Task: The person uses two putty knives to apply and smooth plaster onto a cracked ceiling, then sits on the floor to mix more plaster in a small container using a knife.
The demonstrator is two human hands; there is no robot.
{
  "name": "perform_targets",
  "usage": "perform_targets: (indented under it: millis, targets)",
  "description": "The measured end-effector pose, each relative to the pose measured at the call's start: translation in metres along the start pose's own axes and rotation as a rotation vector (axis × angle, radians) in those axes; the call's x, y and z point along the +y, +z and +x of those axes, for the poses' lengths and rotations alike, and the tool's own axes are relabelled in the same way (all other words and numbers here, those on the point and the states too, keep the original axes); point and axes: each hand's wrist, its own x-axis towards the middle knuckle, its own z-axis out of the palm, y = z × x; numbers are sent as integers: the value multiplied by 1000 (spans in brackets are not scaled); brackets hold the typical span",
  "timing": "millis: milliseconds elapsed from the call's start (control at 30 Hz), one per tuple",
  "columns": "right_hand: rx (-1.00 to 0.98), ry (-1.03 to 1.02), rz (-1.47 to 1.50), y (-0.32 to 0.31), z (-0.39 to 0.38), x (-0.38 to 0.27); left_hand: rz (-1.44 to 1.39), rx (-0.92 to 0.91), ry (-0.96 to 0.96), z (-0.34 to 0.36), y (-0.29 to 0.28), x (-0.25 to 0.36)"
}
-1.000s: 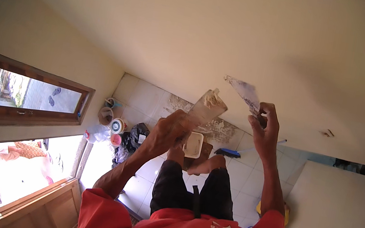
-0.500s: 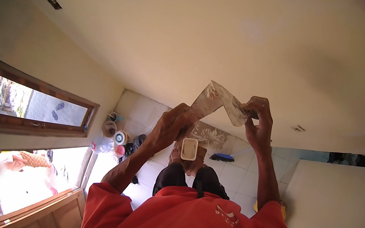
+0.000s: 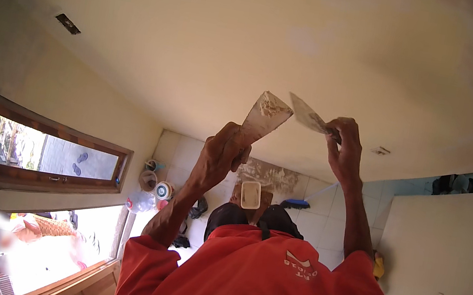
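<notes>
My left hand [image 3: 219, 156] is closed round the handle of a wide putty knife [image 3: 259, 125]. That blade points up and away from me, with a dab of pale putty [image 3: 270, 105] near its far edge. A second putty knife [image 3: 306, 115], thin and grey with smears on it, is pinched in my right hand [image 3: 345, 144]. Its blade leans up to the left, and a narrow gap parts it from the left blade. Both knives are held in front of a large cream wall [image 3: 203, 48]; whether either touches it I cannot tell.
A white rectangular tub [image 3: 242, 193] stands low by my feet. A blue broom [image 3: 294, 203] lies on the tiled floor behind it. Buckets [image 3: 148, 180] and a clear plastic bottle [image 3: 140, 202] are in the left corner. A wooden-framed window [image 3: 40, 182] is at the left.
The two blades have come apart; before, they met at the top. The right blade has swung upward, and putty now shows on the left blade's end. The view has shifted slightly.
</notes>
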Motion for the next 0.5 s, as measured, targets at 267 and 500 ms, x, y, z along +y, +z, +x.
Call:
perform_targets:
  millis: [267, 500]
  targets:
    - [82, 266, 96, -31, 4, -38, -29, -21, -31, 12, 13, 17]
    - [-130, 778, 595, -92, -16, -62, 103, 23, 170, 36, 14, 22]
